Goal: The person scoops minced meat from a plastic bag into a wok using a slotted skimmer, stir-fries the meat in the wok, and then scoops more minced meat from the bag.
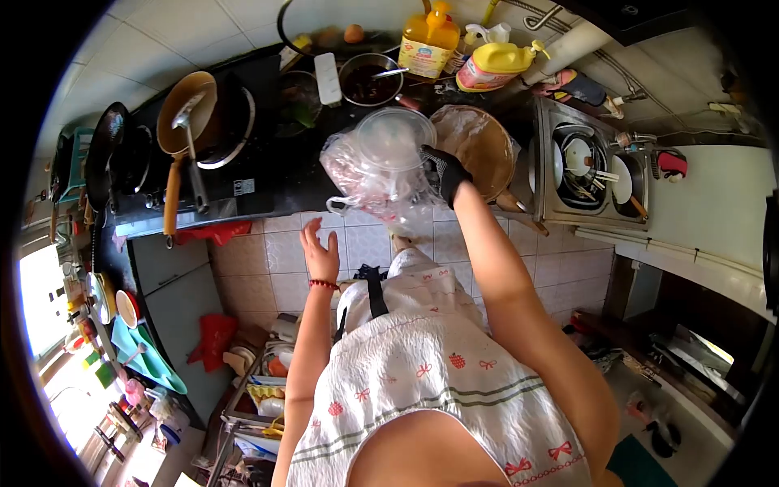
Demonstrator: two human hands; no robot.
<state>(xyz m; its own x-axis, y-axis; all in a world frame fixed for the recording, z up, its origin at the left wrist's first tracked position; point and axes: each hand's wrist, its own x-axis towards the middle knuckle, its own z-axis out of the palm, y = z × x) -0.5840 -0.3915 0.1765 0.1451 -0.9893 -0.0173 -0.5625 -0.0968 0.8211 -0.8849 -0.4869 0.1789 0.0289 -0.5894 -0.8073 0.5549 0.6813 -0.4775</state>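
My right hand (pixel 445 174), in a dark glove, is at the right edge of a round clear plastic lid or container (pixel 396 138). Its fingers are partly hidden, and whether they grip the rim is unclear. Beneath and left of the round piece lies a crumpled clear plastic bag (pixel 365 174) at the counter's front edge. My left hand (pixel 321 250) is bare, with a red bracelet at the wrist. It is held in front of the counter with fingers apart, holding nothing. Just right of the gloved hand sits a large round brown pan or board (pixel 479 152).
A pan with a wooden handle (pixel 174 183) rests on the stove at left. Behind the bag stand a bowl of dark liquid (pixel 369 79), a white box (pixel 328 79) and yellow bottles (pixel 494 66). The sink (pixel 580 162) at right holds dishes.
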